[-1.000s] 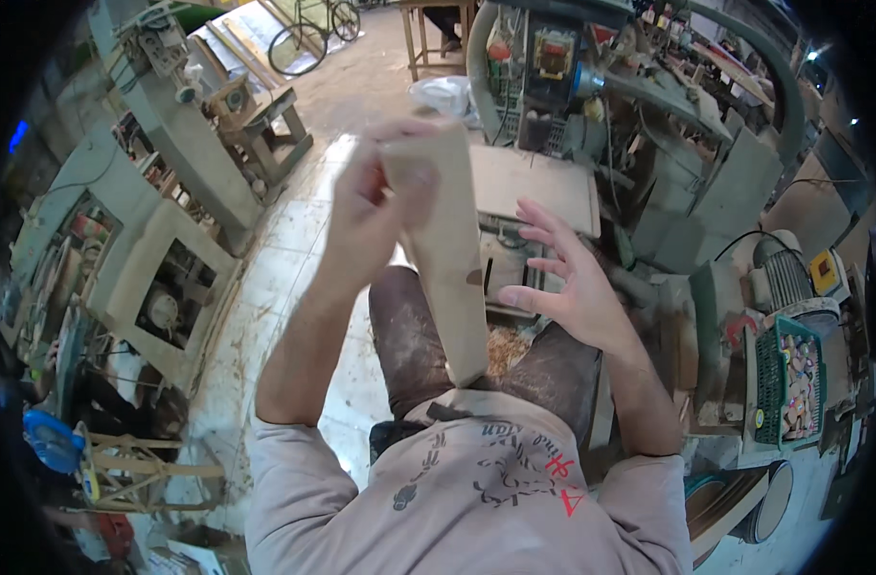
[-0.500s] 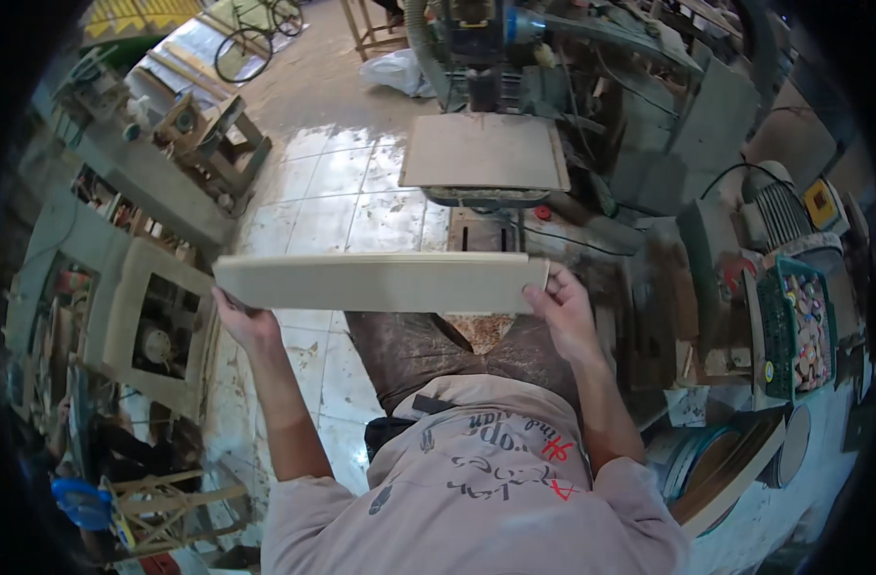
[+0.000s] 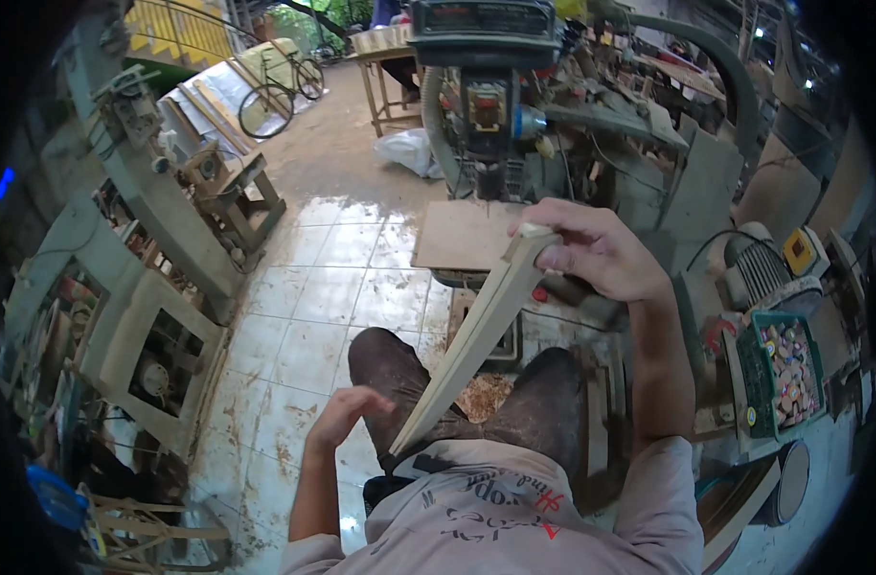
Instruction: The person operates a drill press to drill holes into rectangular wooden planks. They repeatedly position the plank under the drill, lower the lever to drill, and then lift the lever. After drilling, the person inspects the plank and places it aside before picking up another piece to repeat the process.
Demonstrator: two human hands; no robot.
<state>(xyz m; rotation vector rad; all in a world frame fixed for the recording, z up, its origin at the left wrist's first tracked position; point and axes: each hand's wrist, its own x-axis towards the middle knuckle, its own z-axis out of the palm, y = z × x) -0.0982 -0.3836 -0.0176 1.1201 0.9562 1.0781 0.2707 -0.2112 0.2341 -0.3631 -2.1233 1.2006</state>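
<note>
Ahead of me, glossy white floor tiles (image 3: 347, 287), smeared with brown dust, meet a bare brown floor (image 3: 313, 172). On that stands a bicycle (image 3: 283, 101), with a yellow stair railing (image 3: 179, 36) and daylit green foliage (image 3: 311, 29) beyond. I see a wooden table (image 3: 385, 56) farther back and a white plastic bag (image 3: 407, 150) near it. To my left is a small wooden bench (image 3: 249, 182); to my right, a finned electric motor (image 3: 762, 273). Small white lights (image 3: 808, 84) shine at upper right.
</note>
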